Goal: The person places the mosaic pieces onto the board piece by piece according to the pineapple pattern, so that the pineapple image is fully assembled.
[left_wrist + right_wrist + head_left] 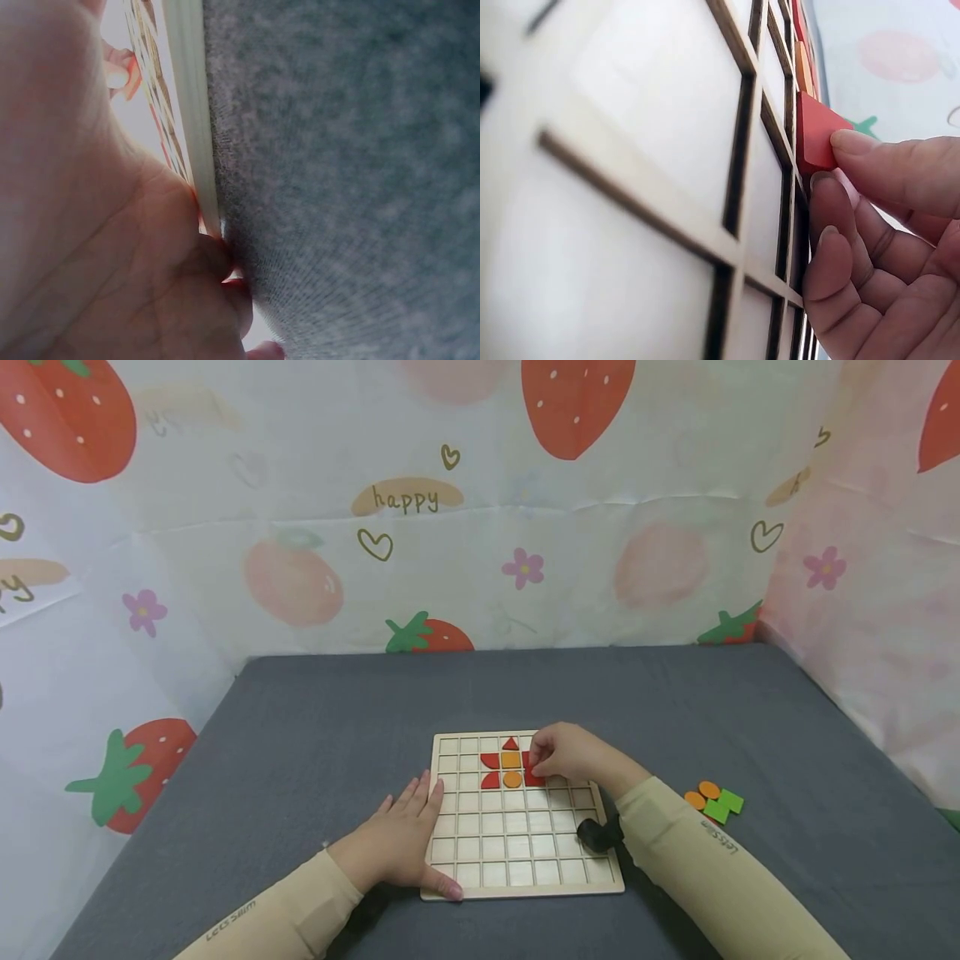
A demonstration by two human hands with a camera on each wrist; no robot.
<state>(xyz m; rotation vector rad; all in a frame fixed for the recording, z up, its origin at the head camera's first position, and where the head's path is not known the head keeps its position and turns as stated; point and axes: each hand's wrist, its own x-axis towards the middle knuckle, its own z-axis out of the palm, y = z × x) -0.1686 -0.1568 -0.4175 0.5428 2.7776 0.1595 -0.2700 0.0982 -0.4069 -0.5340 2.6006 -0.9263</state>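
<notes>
A wooden grid board (525,892) lies flat on the grey cloth. My left hand (397,835) rests along its left edge, fingers straight and thumb over the near left corner. With thumb and fingers, my right hand (566,753) pinches a red piece (817,135) at the grid, on the right of the set pieces. Those pieces are a red triangle (510,744), an orange square (511,760) below it, an orange disc (512,779) lower still, and red curved pieces (490,780) to their left. Another red piece is partly hidden behind my right fingers.
Right of the board, beside my right sleeve, lie loose orange discs (708,789) and green squares (731,802), with a bit of red under them. A black wrist camera (596,836) hangs over the board's right side. A printed curtain (480,568) stands behind the table.
</notes>
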